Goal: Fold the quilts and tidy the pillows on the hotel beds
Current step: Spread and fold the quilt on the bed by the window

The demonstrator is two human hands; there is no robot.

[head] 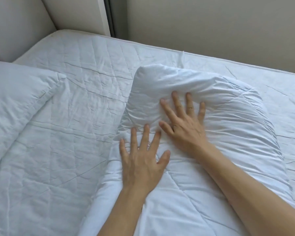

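Observation:
A white quilt, folded into a thick bundle (220, 120), lies on the right half of the bed. Both my palms press flat on its top. My right hand (186, 128) rests near the bundle's far left part, fingers spread. My left hand (141, 157) lies just left of and nearer than it, close to the bundle's left edge, fingers spread too. Neither hand grips the cloth. At the far left edge of the view a second white padded piece (15, 99), quilt or pillow, lies on the bed.
The white quilted mattress cover (78, 68) is wrinkled. A padded beige headboard (15, 26) stands at the top left. A plain wall (211, 28) runs along the bed's far side, with a dark vertical frame (110, 16) near the corner.

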